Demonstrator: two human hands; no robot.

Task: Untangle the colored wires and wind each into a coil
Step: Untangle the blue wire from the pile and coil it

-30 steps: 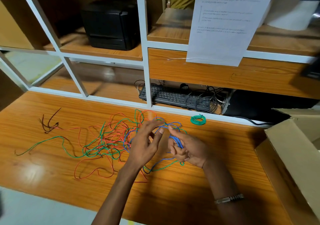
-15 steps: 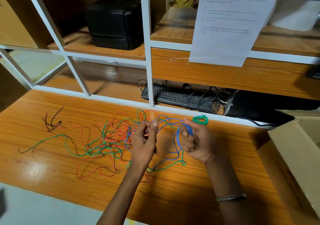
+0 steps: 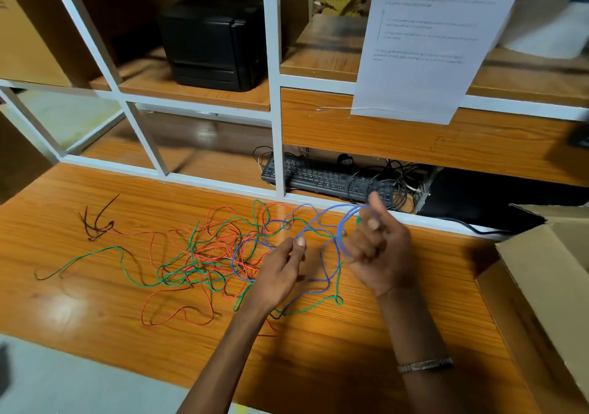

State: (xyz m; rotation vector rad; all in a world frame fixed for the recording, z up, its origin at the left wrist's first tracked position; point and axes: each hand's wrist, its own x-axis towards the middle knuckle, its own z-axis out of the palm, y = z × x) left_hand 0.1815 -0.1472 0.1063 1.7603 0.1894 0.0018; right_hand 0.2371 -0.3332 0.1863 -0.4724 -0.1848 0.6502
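Fingers of the right hand (image 3: 377,247) curl around blue wire (image 3: 322,222) loops, thumb raised. The left hand (image 3: 283,268) pinches that wire above the desk (image 3: 318,365). What the cardboard box (image 3: 548,270) holds cannot be seen.

Packing workstation: cardboard box (image 3: 541,273), posted packaging instructions (image 3: 427,43) (keyboard (image 3: 322,177) shelved).

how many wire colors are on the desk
4: blue wire looped in the right hand and pinched by the left hand; green and red tangled left; dark wire far left. Overlaps may hide more.
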